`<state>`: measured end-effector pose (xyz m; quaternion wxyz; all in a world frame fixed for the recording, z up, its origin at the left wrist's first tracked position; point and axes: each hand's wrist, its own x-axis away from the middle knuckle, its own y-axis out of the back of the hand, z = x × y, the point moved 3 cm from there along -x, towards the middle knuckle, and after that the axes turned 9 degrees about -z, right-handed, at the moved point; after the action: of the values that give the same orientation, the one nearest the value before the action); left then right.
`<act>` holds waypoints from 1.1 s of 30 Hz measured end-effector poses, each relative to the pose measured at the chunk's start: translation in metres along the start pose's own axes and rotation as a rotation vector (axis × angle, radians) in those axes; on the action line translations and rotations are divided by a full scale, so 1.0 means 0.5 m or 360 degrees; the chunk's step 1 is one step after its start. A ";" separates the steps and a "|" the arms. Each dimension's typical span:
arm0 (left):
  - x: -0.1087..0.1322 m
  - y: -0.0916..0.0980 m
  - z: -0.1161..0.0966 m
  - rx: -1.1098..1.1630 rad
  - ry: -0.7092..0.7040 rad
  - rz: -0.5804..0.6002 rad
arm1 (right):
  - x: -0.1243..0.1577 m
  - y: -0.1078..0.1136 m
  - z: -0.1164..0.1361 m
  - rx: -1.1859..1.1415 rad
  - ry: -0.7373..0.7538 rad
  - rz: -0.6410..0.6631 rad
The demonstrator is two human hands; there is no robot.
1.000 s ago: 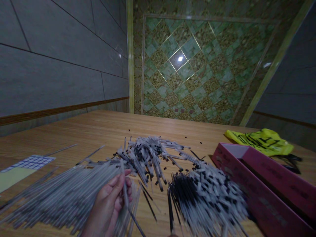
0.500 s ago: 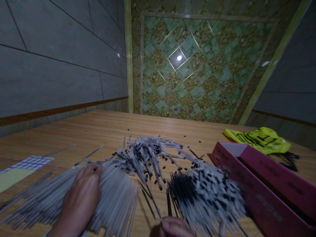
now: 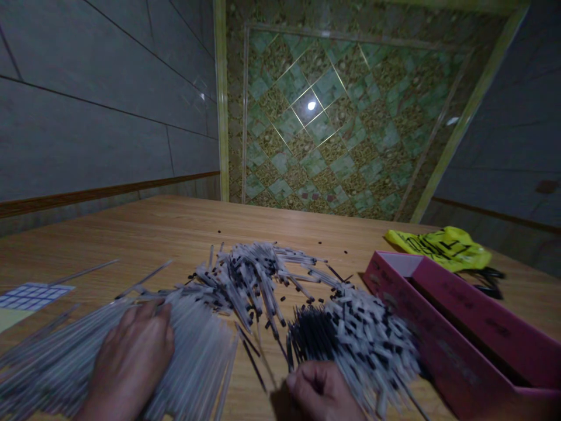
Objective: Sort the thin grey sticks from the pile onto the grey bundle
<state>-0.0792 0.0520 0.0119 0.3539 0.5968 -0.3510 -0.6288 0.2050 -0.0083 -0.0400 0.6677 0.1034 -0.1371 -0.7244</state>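
Note:
My left hand (image 3: pixel 134 354) rests with bent fingers on a wide fan of clear thin tubes (image 3: pixel 193 351) at the left; whether it grips any is hidden. At the bottom centre my right hand (image 3: pixel 322 389) is closed, thumb against forefinger, on a thin dark stick (image 3: pixel 280 345) that points up and away. Just beyond it lies a bundle of black-tipped sticks (image 3: pixel 312 333), beside a heap of short whitish tubes with black ends (image 3: pixel 372 327). Another heap of capped tubes (image 3: pixel 256 266) lies at the middle of the table. Loose dark sticks (image 3: pixel 252 351) lie between my hands.
A long pink open box (image 3: pixel 438 339) stands at the right on the wooden table (image 3: pixel 144 234). Behind it lie a yellow bag (image 3: pixel 447 245) and a black item. A checked card (image 3: pixel 35 296) is at the far left. Small black caps are scattered about.
My right hand has moved up, showing more of its back and curled fingers. The view has shifted, so the box and heaps appear further left. My left hand stays on the tubes.

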 end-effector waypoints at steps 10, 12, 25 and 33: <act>0.057 -0.039 -0.163 0.0992 -0.0658 0.0070 | -0.011 0.116 0.064 0.1826 0.0165 -0.0473; 0.075 -0.034 -0.191 0.1136 -0.0772 0.0130 | -0.009 0.114 0.057 0.1856 0.0161 -0.0459; 0.086 -0.024 -0.204 0.0931 -0.0658 0.0149 | -0.004 0.105 0.059 0.1695 0.0162 -0.0457; 0.092 -0.029 -0.229 0.0636 -0.0603 0.0409 | -0.003 0.091 0.060 0.1626 0.0180 -0.0384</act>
<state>0.0332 0.0174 -0.0286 0.2343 0.4775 -0.6001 -0.5975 0.2380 -0.0084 0.0038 0.4505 0.4697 -0.4235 -0.6301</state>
